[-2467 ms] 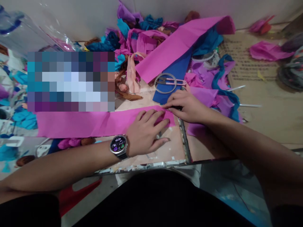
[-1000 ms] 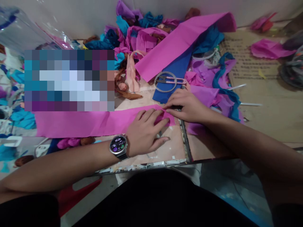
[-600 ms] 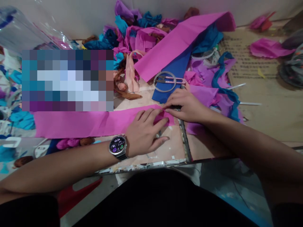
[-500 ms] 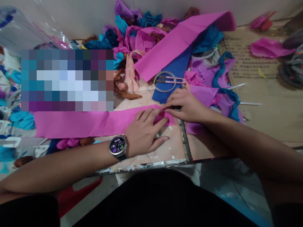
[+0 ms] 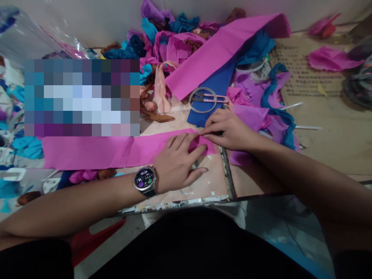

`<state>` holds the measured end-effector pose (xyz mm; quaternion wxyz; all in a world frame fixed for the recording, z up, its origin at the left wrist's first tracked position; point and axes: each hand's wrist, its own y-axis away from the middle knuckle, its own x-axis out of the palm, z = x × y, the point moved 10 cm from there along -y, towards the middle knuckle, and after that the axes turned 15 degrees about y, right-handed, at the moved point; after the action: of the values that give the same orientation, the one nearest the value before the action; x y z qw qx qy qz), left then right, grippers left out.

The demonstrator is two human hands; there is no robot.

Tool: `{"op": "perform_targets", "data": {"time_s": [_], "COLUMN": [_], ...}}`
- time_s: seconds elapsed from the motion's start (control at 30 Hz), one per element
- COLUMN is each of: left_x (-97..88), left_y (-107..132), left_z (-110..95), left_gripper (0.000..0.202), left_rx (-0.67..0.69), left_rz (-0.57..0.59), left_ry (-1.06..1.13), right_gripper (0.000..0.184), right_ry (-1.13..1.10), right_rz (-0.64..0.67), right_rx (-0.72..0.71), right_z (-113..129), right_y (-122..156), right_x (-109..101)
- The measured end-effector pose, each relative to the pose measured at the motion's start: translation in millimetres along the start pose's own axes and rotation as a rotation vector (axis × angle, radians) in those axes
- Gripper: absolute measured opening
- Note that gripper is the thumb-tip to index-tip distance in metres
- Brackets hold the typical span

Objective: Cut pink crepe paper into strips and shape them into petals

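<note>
A long pink crepe paper strip lies across the table in front of me. My left hand, with a watch on the wrist, rests flat on its right part, fingers spread. At the strip's right end, the fingertips of my right hand are pinched together on the upper edge. What lies inside that palm is hidden. Just beyond the right hand is a folded blue sheet. On it sit pink-handled thread snips and a clear ring.
A second pink strip slants over a heap of coloured scraps at the back. Purple and teal scraps lie right, beside a cardboard sheet. A dark seam crosses the tabletop. A pixelated block covers the left.
</note>
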<state>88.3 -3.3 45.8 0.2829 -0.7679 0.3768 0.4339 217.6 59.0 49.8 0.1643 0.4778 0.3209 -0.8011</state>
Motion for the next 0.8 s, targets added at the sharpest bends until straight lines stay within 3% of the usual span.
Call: {"op": "perform_targets", "data": {"time_s": [0.5,0.8], "left_x": [1.8,3.5], "left_y": [1.5,2.5], "left_z": [2.3,6.7], "left_gripper": [0.068,0.081], "left_rx": [-0.04,-0.06], "left_rz": [0.012,-0.015], "left_ry": [-0.022,-0.001], "right_gripper": [0.024,0.024], "right_ry": [0.02,0.028], "right_rz": [0.013,0.027], "right_rx": [-0.033,-0.058], "right_z": [4.3,6.4], "right_y": [0.9,0.0], "right_x": [-4.1,-5.3]}}
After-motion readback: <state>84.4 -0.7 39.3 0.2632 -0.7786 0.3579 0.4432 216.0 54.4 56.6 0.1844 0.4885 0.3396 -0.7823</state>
